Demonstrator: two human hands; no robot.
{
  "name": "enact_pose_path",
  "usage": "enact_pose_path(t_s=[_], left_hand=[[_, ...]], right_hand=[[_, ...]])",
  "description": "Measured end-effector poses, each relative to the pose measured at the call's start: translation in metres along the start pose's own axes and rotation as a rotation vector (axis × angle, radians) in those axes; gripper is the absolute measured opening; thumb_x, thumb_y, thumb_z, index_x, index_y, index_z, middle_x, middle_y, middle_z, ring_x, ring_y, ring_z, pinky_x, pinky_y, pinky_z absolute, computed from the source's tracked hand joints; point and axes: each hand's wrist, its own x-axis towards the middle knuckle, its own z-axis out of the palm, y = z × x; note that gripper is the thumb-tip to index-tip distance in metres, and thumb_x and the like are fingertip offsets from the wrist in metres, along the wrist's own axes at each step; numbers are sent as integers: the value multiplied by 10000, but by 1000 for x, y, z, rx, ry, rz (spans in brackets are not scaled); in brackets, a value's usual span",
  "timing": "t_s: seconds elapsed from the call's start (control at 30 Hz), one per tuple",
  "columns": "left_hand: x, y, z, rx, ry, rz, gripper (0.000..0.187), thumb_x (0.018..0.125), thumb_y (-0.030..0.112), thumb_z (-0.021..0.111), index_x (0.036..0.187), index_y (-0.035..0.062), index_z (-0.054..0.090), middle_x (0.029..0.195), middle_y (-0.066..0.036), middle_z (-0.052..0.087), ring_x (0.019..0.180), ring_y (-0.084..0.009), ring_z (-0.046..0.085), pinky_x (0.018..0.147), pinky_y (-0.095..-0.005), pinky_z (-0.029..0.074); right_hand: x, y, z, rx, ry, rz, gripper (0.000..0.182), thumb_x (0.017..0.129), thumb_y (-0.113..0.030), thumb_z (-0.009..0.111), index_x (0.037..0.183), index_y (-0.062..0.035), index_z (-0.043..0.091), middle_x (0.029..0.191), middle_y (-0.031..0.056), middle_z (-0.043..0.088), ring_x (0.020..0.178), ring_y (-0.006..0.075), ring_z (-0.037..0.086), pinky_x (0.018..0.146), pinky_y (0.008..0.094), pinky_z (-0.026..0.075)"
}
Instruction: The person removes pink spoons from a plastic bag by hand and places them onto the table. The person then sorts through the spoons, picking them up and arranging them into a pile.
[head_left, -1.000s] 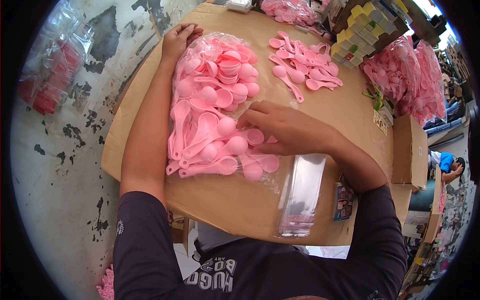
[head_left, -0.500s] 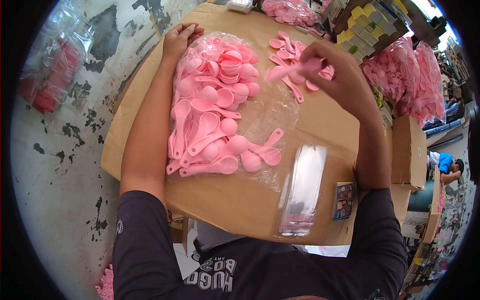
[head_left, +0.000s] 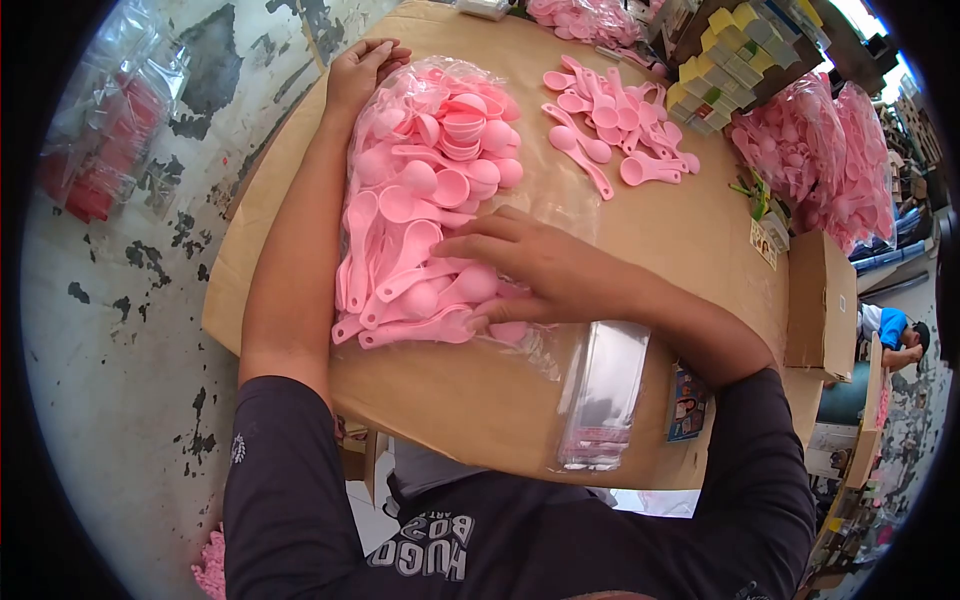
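Observation:
Pink plastic measuring spoons [head_left: 430, 190] fill a clear plastic bag [head_left: 562, 215] that lies opened on the brown table. At the bag's far left corner rests my left hand [head_left: 368, 68], its fingers curled in beside the plastic; what they hold, if anything, is hidden. My forearm runs along the bag's left side. Over the near right part of the heap reaches my right hand [head_left: 520, 262], fingers apart and bent downward, touching or just above the spoons. Farther back on the right is a loose pile of pink spoons [head_left: 615, 110].
Flat clear plastic sleeves [head_left: 603, 400] lie near the table's front edge, beside a small printed card stack [head_left: 687, 403]. A cardboard box [head_left: 818, 305] and more bagged pink spoons [head_left: 825, 150] stand to the right. Stacked yellow-and-white boxes [head_left: 725, 70] are behind. Another person [head_left: 893, 330] sits far right.
My right hand has let go of a pink spoon at the loose pile and come back toward me over the bag. The loose pile now spreads farther right. My left hand has hardly moved.

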Motion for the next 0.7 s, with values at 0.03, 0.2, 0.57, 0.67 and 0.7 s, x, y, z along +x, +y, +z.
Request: enact_pose_path(t_s=[0.03,0.2,0.57,0.67,0.7], left_hand=[[-1,1,0,16,1,-3,288,1060,95,574,1237,-127,619,1140,-249,730,1037,-271,746,929,-296,617],[-1,3,0,53,6,-11,284,1060,93,573,1237,-125,618,1139,-243,731,1032,-264,746,936,-298,617],[0,-1,-2,-2,-11,0,290,1063,99,567,1246,-120,620,1136,-233,734,1034,-257,744,938,-295,614],[1,-1,-2,8,-9,-7,295,1061,111,580,1244,-116,624,1137,-229,736,1036,-259,745,926,-289,614],[1,-1,-2,5,-9,-4,295,1061,111,580,1244,-116,624,1137,-229,736,1036,-259,745,926,-289,614]], right_hand=[[0,-1,3,-17,-15,46,581,926,-327,763,1404,-64,562,1326,192,570,1253,377,546,1058,469,458],[-1,-5,-3,-6,3,151,436,936,-216,749,1323,-77,604,1242,159,580,1151,332,597,965,439,515],[-6,15,-73,312,234,333,213,967,-120,712,1164,-54,664,1087,7,661,893,66,604,733,235,496],[-7,9,-94,390,457,321,218,988,-157,715,1156,-25,668,1051,19,680,830,68,616,711,214,488],[-8,5,-102,393,548,352,220,1004,-166,715,1158,-17,668,1043,10,683,821,55,614,705,201,479]])
